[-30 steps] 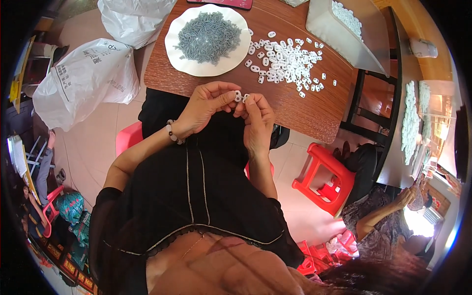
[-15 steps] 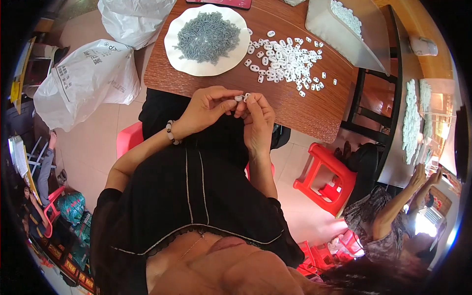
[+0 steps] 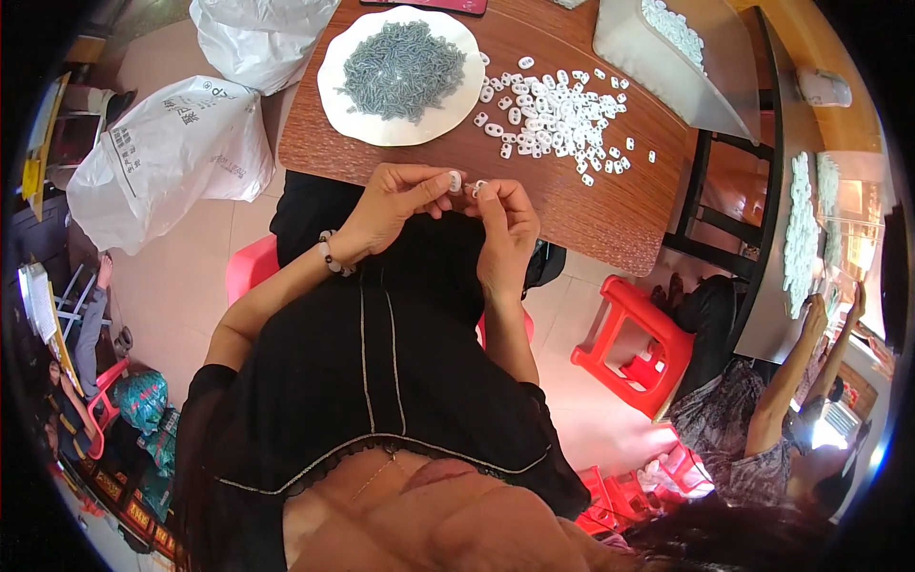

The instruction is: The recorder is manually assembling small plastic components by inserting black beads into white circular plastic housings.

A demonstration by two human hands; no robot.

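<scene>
Just off the table's front edge, my left hand (image 3: 396,208) pinches a small white plastic piece (image 3: 456,179) between thumb and fingertips. Close to its right, my right hand (image 3: 507,234) holds another small white piece (image 3: 478,188) in its closed fingers. The two hands are slightly apart. Beyond them on the table lies a loose pile of white oval pieces (image 3: 556,119), many with two holes. A white plate with a wavy rim (image 3: 333,95) stands left of the pile. It bears a heap of small grey rod-like pieces (image 3: 405,71).
The brown wooden table (image 3: 610,205) has a clear-sided bin (image 3: 658,86) at its back right. White sacks (image 3: 181,157) stand on the floor to the left. A red stool (image 3: 634,348) is at the right, near another person (image 3: 762,419) working at a second table.
My hands have moved a little apart, and the white pieces in them are now separated. My right hand has shifted slightly right. The other person's arms have moved too.
</scene>
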